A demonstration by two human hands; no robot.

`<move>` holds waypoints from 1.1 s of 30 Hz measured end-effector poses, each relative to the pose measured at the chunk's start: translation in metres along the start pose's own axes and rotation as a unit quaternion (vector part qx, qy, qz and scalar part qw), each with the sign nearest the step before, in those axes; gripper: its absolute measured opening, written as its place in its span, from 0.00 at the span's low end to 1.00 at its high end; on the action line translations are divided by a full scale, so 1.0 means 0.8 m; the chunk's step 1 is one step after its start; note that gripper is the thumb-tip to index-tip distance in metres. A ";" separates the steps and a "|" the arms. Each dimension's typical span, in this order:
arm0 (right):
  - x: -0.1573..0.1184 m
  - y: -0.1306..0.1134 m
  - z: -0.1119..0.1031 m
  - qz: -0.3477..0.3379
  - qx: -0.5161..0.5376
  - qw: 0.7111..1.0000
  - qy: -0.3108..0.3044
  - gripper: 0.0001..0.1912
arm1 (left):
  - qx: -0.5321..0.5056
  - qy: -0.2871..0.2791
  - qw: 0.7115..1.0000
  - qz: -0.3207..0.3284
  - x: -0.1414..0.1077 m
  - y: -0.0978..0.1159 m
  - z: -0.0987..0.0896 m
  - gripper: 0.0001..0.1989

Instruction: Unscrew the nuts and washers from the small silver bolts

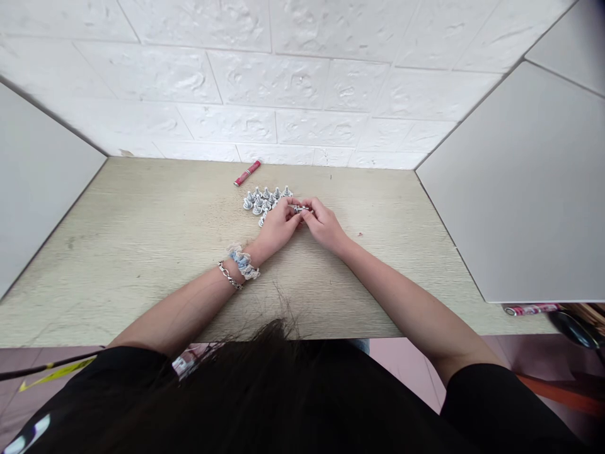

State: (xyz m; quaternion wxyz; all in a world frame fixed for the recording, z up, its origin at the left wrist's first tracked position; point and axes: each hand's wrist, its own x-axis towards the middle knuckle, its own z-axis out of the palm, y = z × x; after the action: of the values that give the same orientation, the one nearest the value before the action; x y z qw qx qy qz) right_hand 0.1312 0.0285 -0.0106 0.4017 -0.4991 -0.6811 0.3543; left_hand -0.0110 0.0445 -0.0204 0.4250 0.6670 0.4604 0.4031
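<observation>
Both hands meet over the middle of the wooden table, fingertips closed round one small metal bolt (299, 209). My left hand (278, 225) pinches its left part, with a scrunchie and a chain bracelet on that wrist. At the other end, my right hand (324, 225) grips between thumb and fingers. Several silvery bolts with washers (258, 202) stand in a cluster just left of and behind my left hand, which hides some of them.
A red tube (247, 173) lies behind the bolts near the white brick wall (302, 82). Pale panels flank the table (142, 221). Another red tube (532, 309) lies at the right front edge, beside a dark object.
</observation>
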 end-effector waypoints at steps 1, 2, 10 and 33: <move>0.000 0.000 0.000 0.002 0.000 1.000 0.001 0.10 | 0.001 -0.001 1.000 0.000 0.000 0.000 0.000 0.10; 0.000 0.000 0.000 0.005 -0.001 1.000 0.001 0.10 | 0.002 0.000 1.000 -0.001 0.000 0.000 0.000 0.10; 0.003 0.007 -0.001 0.007 0.035 0.999 -0.021 0.11 | -0.028 -0.001 1.000 -0.014 0.002 -0.005 0.000 0.10; 0.001 0.001 -0.003 0.009 -0.027 1.000 0.003 0.23 | 0.098 -0.038 0.994 0.017 -0.007 0.018 -0.002 0.08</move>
State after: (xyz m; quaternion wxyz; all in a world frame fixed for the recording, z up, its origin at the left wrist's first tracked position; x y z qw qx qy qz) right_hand 0.1332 0.0296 -0.0100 0.3871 -0.5171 -0.6847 0.3374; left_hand -0.0104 0.0360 -0.0069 0.3678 0.7282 0.4699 0.3371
